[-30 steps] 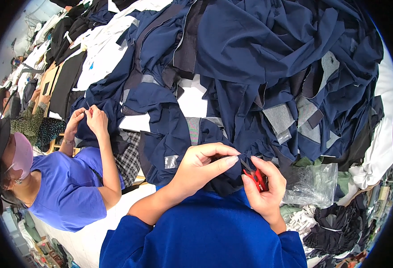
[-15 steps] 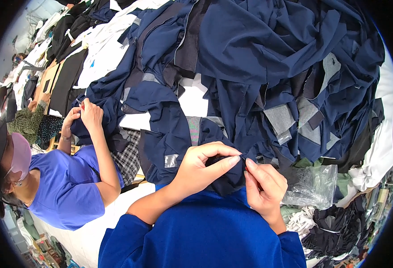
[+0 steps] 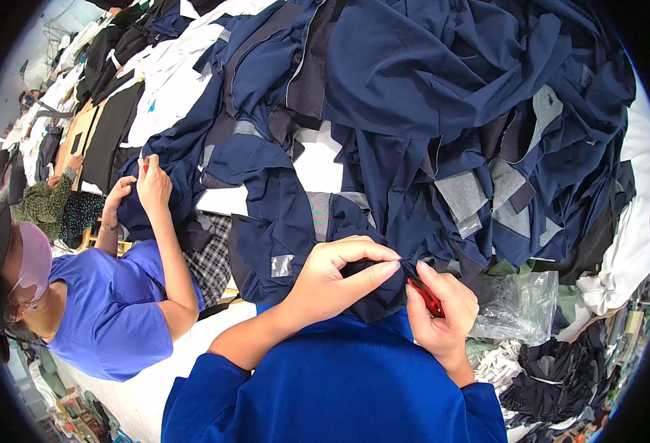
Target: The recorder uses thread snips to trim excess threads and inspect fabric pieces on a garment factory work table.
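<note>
My left hand (image 3: 334, 282) has thumb and forefinger closed in a pinch on the edge of a navy garment (image 3: 375, 297) held in front of my blue top. Close beside those fingertips, my right hand (image 3: 449, 310) is curled around small red-handled thread snips (image 3: 426, 297). Their tip lies against the dark cloth, and the blades are too small to make out. The garment's lower part hangs between my two hands, joining the navy cloth on the table.
A large heap of navy garments (image 3: 428, 66) with grey pieces spreads ahead. A clear plastic bag (image 3: 521, 306) lies at my right, above a dark bundle (image 3: 554, 380). At my left a co-worker in a purple top (image 3: 118, 317) handles navy cloth, holding a small red tool.
My right hand has turned slightly and moved a little right, so the red snips now show in it. My left hand keeps its pinch. The co-worker's right hand has shifted slightly.
</note>
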A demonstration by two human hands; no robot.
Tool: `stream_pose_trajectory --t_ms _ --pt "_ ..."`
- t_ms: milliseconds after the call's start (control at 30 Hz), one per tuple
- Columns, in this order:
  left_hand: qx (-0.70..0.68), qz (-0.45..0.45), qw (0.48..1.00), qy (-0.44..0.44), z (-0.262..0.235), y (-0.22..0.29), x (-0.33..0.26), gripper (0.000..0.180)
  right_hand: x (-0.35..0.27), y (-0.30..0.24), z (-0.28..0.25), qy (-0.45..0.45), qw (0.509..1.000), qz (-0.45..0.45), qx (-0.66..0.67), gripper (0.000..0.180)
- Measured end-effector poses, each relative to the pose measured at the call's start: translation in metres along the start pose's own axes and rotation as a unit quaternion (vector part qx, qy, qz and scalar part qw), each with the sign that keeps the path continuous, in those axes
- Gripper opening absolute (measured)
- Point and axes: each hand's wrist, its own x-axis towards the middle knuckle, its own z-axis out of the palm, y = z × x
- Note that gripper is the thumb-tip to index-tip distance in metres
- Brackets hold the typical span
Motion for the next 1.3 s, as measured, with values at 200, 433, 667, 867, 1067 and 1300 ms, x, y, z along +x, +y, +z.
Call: stream_pose_trajectory --t_ms 200,433,667,867,1067,1300 --pt "0.003 0.003 1.000 -0.003 0.000 -0.003 -0.001 0.014 -0.001 0.005 -0.003 -0.033 0.999 -0.027 -0.016 0.034" --pt "-0.040 -0.018 0.999 -0.029 0.002 -0.002 -0.002 0.015 -0.010 -0.003 0.002 0.073 0.906 0.228 0.349 0.066" --pt "-0.030 -0.023 0.995 -0.092 0.001 0.001 -0.001 0.015 0.000 0.010 -0.006 -0.038 0.891 0.309 0.329 0.013" --pt "-0.052 -0.057 0.989 -0.122 0.000 0.002 -0.004 0.015 0.003 0.008 -0.004 -0.052 0.908 0.283 0.305 0.011" --pt "0.019 0.158 0.982 -0.098 0.000 -0.004 0.002 0.008 0.007 0.004 0.001 -0.034 0.881 0.313 0.353 0.009" --pt "0.108 0.260 0.958 -0.053 -0.002 -0.011 0.006 0.012 -0.003 0.008 0.016 0.044 0.878 0.297 0.372 0.029"
